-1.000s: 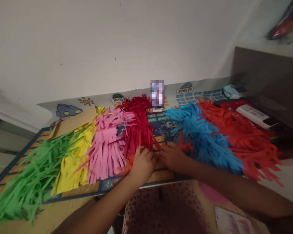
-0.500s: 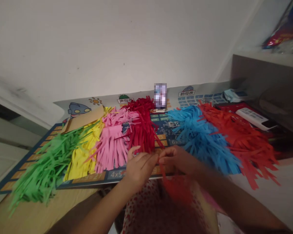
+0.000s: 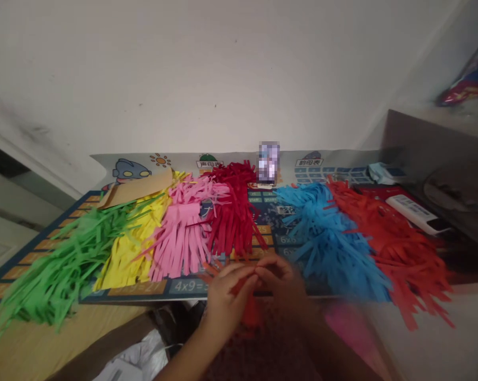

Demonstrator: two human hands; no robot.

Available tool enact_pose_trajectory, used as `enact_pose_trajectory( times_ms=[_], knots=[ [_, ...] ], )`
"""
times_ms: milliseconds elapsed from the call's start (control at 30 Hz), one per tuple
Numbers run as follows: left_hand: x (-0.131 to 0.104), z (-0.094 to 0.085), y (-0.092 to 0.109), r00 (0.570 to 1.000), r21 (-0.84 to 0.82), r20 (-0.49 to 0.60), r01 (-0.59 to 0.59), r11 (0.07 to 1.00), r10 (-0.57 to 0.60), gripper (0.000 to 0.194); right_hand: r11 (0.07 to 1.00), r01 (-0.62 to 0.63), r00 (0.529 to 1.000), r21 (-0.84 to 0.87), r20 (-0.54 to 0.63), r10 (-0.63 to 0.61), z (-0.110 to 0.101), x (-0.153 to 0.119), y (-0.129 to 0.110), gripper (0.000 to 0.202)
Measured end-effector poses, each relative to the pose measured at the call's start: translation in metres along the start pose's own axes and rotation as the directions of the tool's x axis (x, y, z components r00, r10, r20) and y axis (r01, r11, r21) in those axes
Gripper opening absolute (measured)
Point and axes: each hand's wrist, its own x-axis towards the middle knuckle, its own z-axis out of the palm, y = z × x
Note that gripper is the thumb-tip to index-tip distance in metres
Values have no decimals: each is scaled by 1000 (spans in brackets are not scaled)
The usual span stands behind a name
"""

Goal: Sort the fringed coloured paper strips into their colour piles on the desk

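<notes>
At the table's front edge, my left hand (image 3: 228, 293) is closed around red-orange fringed paper (image 3: 250, 313). Some strips hang below the hands and others poke out past the left fingers. My right hand (image 3: 284, 283) meets it, thumb and fingertips pinched on the same paper; motion blurs the fine detail. Just beyond lie a dark red fringe bundle (image 3: 236, 217) and a pink fringe bundle (image 3: 181, 238). Right of my right hand spreads a blue fringe bundle (image 3: 330, 238), with a red fringe bundle (image 3: 393, 243) beside it.
Yellow fringe (image 3: 131, 254) and green fringe (image 3: 68, 259) lie at the left, a brown card (image 3: 137, 189) across their tops. A phone (image 3: 269, 163) with a blurred screen leans at the wall. A white device (image 3: 415, 212) lies at the right on the printed mat (image 3: 278, 235).
Both hands have shifted lower in view and drawn together. The red-orange paper, hanging below my right hand before, is now gathered between both hands, with strips showing at the left fingers.
</notes>
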Motion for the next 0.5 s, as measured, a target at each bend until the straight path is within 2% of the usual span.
enact_pose_trajectory(
  times_ms=[67, 133, 167, 200, 233, 300, 333, 400, 500],
  knots=[
    [-1, 1, -4, 999, -27, 11, 51, 998, -51, 15, 994, 87, 996, -63, -9, -88, 0, -2, 1, 26],
    [-1, -1, -8, 989, -83, 17, 148, 986, -147, 16, 947, 233, 972, -221, 11, -236, -8, 3, -1, 20],
    [-1, -2, -9, 977, -133, 24, 213, 968, -212, 18, 889, 302, 949, -344, 24, -313, -16, 9, -4, 19],
    [-1, -4, -10, 960, -204, 45, 279, 938, -276, 21, 792, 342, 927, -506, 42, -374, -26, 18, -7, 18],
    [-1, -6, -11, 942, -288, 77, 335, 897, -327, 25, 667, 348, 907, -659, 54, -419, -37, 29, -10, 18],
    [0, -8, -13, 910, -455, 147, 410, 790, -388, 31, 347, 226, 905, -910, 64, -421, -59, 53, -16, 16],
    [1, -8, -14, 896, -518, 179, 436, 736, -405, 32, 264, 183, 910, -947, 61, -410, -68, 65, -17, 15],
    [3, -5, -15, 873, -583, 218, 476, 658, -437, 36, 161, 138, 921, -977, 67, -383, -79, 84, -15, 16],
    [5, 2, -19, 841, -590, 257, 527, 611, -477, 42, 102, 139, 932, -985, 95, -350, -82, 97, -7, 14]
  ],
)
